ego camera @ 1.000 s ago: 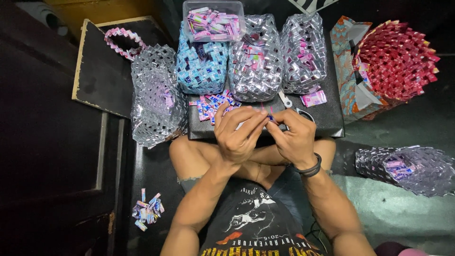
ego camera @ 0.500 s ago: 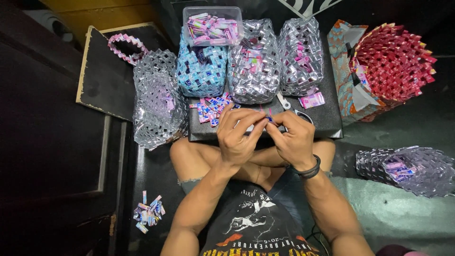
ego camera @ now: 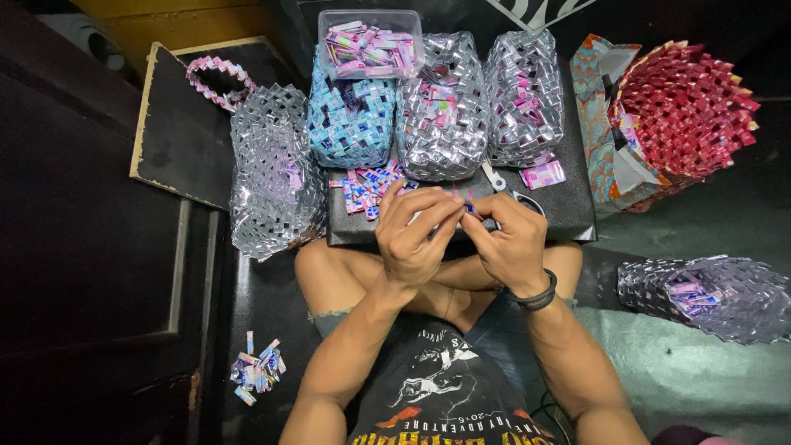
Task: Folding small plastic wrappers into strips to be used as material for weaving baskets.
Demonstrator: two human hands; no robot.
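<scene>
Two hands meet over the near edge of a low black table [ego camera: 568,216] in the head view. The left hand [ego camera: 412,235] and the right hand [ego camera: 509,239] both pinch a small folded wrapper piece [ego camera: 467,206] between thumbs and fingertips, pressed together, so most of the piece is hidden. To do this fold or link well, I judge the grip should stay tight at the piece's ends and the creases be pressed flat, with the piece kept clear of the scissors [ego camera: 504,185] lying just beyond the knuckles.

A clear plastic tub [ego camera: 325,43] at the far edge holds pink and purple folded strips. It rests on a blue woven basket [ego camera: 350,119]. Beside that stand two silver woven baskets, the middle one [ego camera: 441,136] and the right one [ego camera: 527,99], each with pink pieces inside. A further silver woven bag [ego camera: 272,177] leans off the table's left side. A red woven basket [ego camera: 688,107] stands far right, its contents not clear. Another silver basket [ego camera: 717,297] lies tipped on the floor with a few pieces showing. Loose pieces [ego camera: 367,185] lie scattered on the table, and a small pile [ego camera: 257,371] sits on the floor.
</scene>
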